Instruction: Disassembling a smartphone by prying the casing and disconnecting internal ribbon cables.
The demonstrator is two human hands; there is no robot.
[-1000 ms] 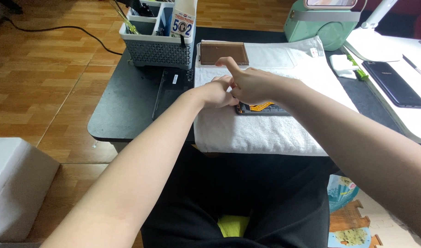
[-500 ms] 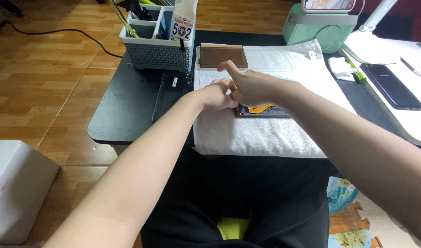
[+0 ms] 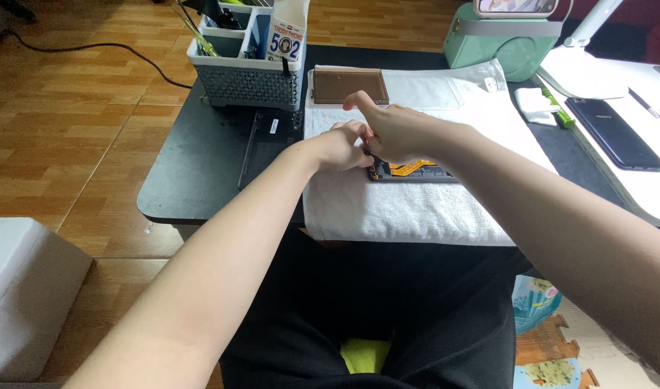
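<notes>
**Two hands close together over an opened phone on a white towel**

Head view: an opened phone (image 3: 411,171), dark-framed with an orange-yellow flex strip showing inside, lies flat on a white towel (image 3: 409,205) spread over the near part of a black table (image 3: 193,173). The towel likely serves as a soft, non-slip bed for the device and makes small parts easy to see. The left hand (image 3: 342,146) rests on the towel at the phone's left end, its fingers curled in tightly and meeting the other hand's fingertips there; whether it pinches a small part or only presses on the frame cannot be told, since the contact spot is hidden by the knuckles. The right hand (image 3: 396,132) lies over the phone from the far side, thumb sticking up and free, the other fingers bent down to the same left end; what they hold, if anything, cannot be made out either. Both forearms reach in from the near edge, seemingly to steady fine work.

Beyond the hands sits a brown flat panel (image 3: 349,86) on a clear plastic sleeve (image 3: 445,90). A grey tool basket (image 3: 247,75) stands at the table's far left. To the right lie a second dark phone (image 3: 614,133) on a white surface and a mint-green box (image 3: 516,43).
</notes>
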